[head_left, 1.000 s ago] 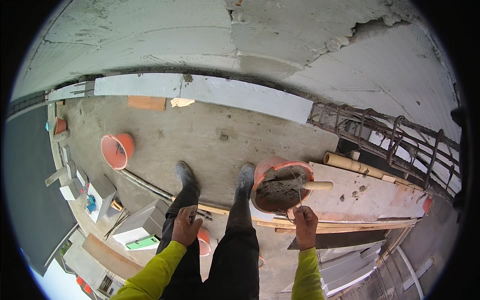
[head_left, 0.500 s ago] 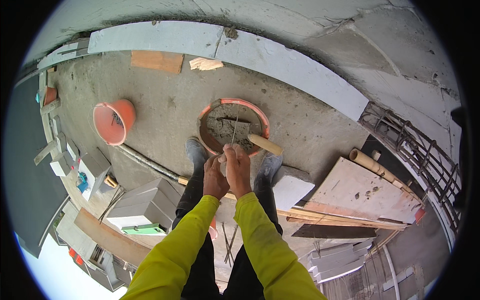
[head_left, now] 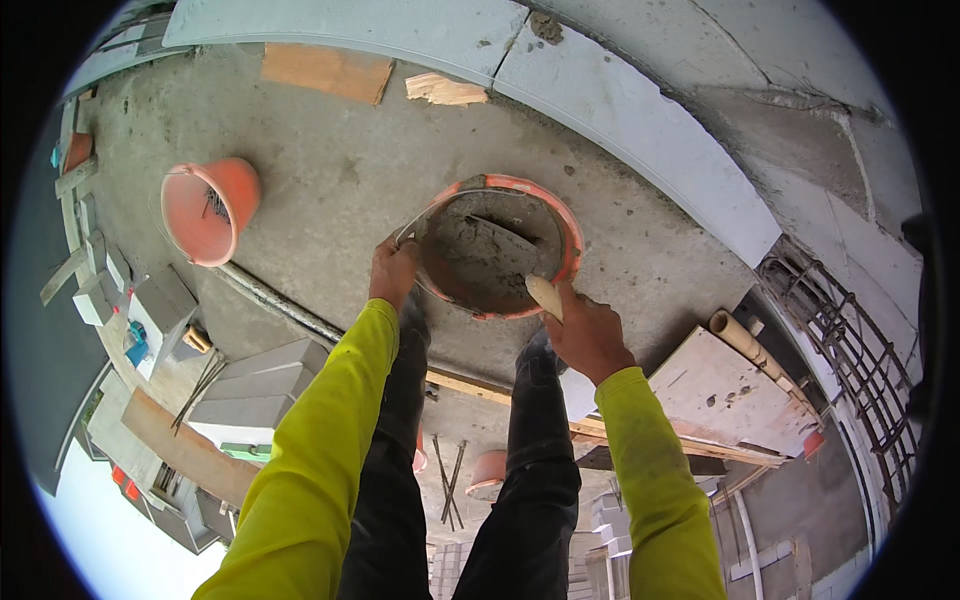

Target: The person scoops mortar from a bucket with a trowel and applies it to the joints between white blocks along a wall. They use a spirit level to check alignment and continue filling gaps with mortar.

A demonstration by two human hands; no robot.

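A round orange bucket [head_left: 572,222] holds wet grey mortar [head_left: 475,265]. Its thin wire handle [head_left: 421,218] lies over toward the left side of the rim, where my left hand [head_left: 392,268] is closed on it. My right hand [head_left: 590,338] is wrapped around the light wooden handle of a trowel [head_left: 543,297] at the bucket's near right edge. The trowel's blade rests in the mortar, coated grey and hard to make out.
Another orange bucket [head_left: 238,195] lies tilted at left beside a long pole [head_left: 285,308]. White blocks [head_left: 640,125] line the far side. Wood pieces [head_left: 325,70] lie near them. A board [head_left: 720,385] and a rebar cage [head_left: 850,340] are at right, grey blocks [head_left: 250,385] at left.
My hands were together over the bucket's near edge, at the raised wire handle. They have parted: the left moved the handle left, and the right took hold of the trowel.
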